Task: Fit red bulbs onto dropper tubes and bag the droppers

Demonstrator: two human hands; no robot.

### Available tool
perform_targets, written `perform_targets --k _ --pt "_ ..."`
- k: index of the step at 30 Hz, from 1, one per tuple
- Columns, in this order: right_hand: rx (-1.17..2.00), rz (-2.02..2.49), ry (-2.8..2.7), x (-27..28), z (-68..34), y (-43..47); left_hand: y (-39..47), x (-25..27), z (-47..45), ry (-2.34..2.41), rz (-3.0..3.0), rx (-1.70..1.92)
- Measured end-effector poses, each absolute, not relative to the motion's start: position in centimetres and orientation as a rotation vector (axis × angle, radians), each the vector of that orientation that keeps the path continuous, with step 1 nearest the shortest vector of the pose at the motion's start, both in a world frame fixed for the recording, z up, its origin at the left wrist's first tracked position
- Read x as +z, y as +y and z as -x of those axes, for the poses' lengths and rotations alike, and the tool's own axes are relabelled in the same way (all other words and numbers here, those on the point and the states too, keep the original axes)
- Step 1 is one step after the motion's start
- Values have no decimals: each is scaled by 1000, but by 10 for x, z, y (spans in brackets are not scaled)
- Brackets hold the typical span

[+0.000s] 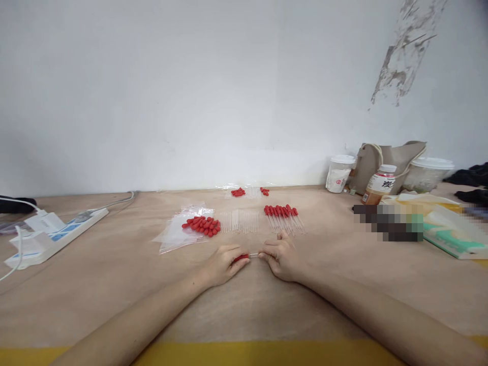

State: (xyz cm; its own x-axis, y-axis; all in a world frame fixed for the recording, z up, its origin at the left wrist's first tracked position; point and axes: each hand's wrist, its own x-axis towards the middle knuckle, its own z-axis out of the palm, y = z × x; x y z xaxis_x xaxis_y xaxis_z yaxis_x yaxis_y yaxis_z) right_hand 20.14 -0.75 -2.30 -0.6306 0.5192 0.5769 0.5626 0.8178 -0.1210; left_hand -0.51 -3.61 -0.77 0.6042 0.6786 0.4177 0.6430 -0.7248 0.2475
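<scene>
My left hand is closed on a red rubber dropper bulb, with part of the bulb showing between thumb and fingers. My right hand pinches a thin clear glass tube, whose left end meets the bulb. Fingers hide the rest of the tube. Beyond my left hand, a pile of loose red bulbs lies on clear plastic bags. Bare clear tubes lie in a row in the middle. Past my right hand are several droppers with red bulbs fitted on tubes.
Near the wall lies a clear bag with more red bulbs and tubes. On the left is a white power strip with plugs and cables. To the right stand a lidded cup, a drink bottle, a grey bag and a tissue pack.
</scene>
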Motion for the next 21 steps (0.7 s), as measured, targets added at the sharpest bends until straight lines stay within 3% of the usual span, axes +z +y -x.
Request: perform_targets --k 14,21 --pt "-312 877 -2525 4 -200 -24 -27 -6 21 1303 -2742 912" --pt "1 1479 -2110 10 -217 18 -28 -7 26 1340 -2598 958"
